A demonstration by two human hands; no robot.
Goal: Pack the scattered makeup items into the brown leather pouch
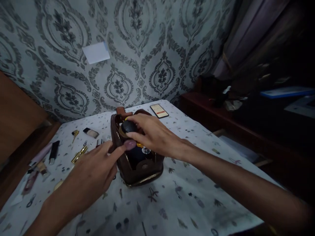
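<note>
At mid-frame, right hand [156,132] gripped black item [129,126] at mouth of bag [134,175] — long axis running up-frame — left hand [95,165] over its left rim, grip unclear.

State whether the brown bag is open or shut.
Open: the brown bag has its zippered edges parted, the dark interior showing between them.

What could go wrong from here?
The round black item in the right hand might slip: the grip looks like thumb and fingers only. The gold zip teeth on the open brown bag could scratch the left hand at its rim. The slim gold tubes lie loose near that hand and may roll if brushed.
</note>
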